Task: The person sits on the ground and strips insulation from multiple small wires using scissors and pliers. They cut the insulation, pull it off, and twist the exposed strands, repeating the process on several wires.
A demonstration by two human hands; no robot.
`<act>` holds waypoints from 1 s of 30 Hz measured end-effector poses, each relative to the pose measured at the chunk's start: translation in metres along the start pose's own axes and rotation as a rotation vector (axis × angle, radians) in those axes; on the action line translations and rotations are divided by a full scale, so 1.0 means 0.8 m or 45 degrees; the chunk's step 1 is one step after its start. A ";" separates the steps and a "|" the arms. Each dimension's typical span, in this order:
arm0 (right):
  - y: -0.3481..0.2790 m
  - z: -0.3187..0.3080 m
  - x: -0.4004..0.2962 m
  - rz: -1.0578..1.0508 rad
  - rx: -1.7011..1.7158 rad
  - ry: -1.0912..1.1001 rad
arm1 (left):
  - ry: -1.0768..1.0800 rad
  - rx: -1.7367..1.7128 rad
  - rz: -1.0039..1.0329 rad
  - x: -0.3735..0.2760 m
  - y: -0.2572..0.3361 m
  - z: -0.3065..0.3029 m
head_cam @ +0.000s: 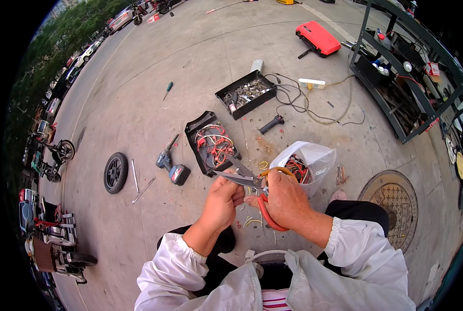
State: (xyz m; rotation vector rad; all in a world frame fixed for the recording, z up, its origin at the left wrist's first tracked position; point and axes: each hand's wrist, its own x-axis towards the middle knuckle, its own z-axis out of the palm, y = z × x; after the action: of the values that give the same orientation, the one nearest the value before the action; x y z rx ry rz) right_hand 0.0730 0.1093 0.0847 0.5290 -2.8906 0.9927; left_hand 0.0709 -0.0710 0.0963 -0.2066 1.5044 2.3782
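Note:
In my right hand (288,200) is a large pair of scissors (239,179) with orange-red handles, its blades spread apart and pointing left. My left hand (223,194) is beside the lower blade, thumb and fingers pinched together; whatever may be between them is too small to make out. Just beyond my right hand stands a white plastic bag (321,158) with cut wires (299,168) inside. Past the blades lies a black plastic tray (192,140) holding red and white wires (212,142). Wire scraps (251,221) litter the concrete below my hands.
A second black tray (255,107) holds small metal parts. Around it are a black handle grip (271,124), a power strip (312,83) with cords and a red case (317,38). Leftward lie a cordless power tool (172,165) and a wheel (115,173). A tool cart (379,99) stands right.

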 end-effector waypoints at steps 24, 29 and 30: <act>0.002 -0.005 -0.003 -0.072 0.192 0.003 | -0.139 -0.229 -0.159 -0.003 0.016 0.004; 0.010 -0.003 0.000 -0.148 0.269 0.020 | -0.246 -0.429 -0.239 -0.002 0.017 -0.006; 0.011 -0.004 0.001 -0.150 0.275 -0.004 | -0.239 -0.455 -0.274 -0.004 0.022 -0.005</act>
State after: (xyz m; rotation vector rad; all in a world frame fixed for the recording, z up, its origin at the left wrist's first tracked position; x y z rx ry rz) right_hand 0.0691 0.1170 0.0820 0.7036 -2.7328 1.2935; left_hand 0.0679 -0.0822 0.1102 -0.2076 0.9192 2.3950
